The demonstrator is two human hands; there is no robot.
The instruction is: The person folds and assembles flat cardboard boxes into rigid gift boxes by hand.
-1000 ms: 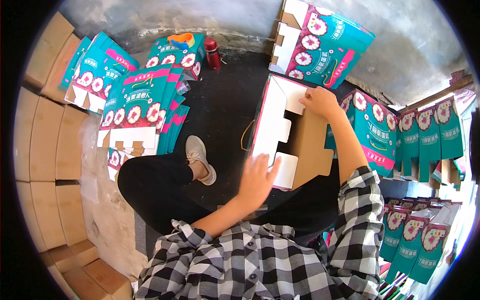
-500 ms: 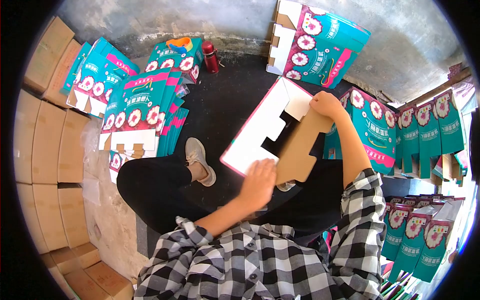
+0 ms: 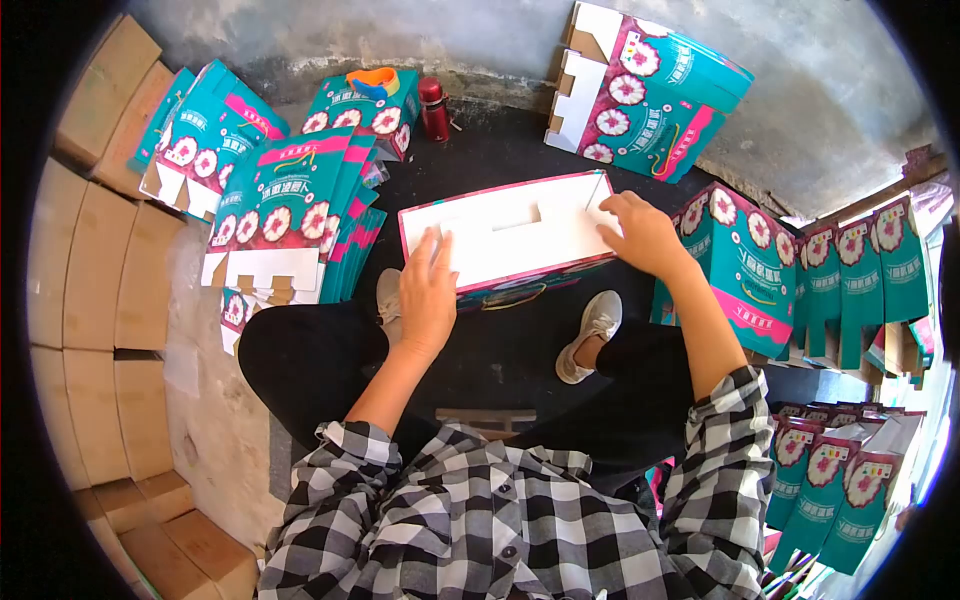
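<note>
Box (image 3: 500,250) | left hand (image 3: 428,295), right hand (image 3: 648,238): fingers spread at its ends | stacked cartons (image 3: 285,195): white Chinese lettering

I have one view: head-worn, looking forward and down. Shirt (image 3: 500,535) close at bottom centre; wall (image 3: 480,45) farther, across top.

I see room to pass over the dark floor (image 3: 490,150) beyond the white-flapped carton (image 3: 515,235); stacked flat cartons (image 3: 285,187) bar the left, a teal box (image 3: 746,262) the right, a red flask (image 3: 434,112) the far side.
</note>
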